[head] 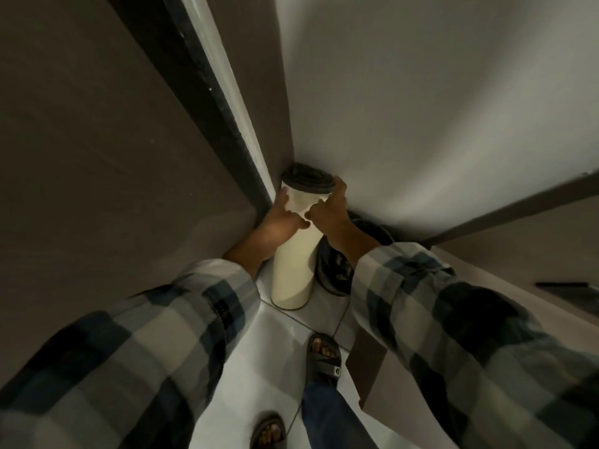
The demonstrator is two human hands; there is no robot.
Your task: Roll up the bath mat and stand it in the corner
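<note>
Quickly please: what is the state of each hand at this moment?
Left hand: closed on the rolled bath mat, near its top.
Right hand: closed on the same mat, near its top.

sleeves [136, 351]: grey-dark plaid, long | trousers [327, 413]: dark blue | sandals [324, 354]: dark, open-toed

Dark shoes [335, 270] lie on pale floor tiles [259, 358] by the wall [421, 92].
</note>
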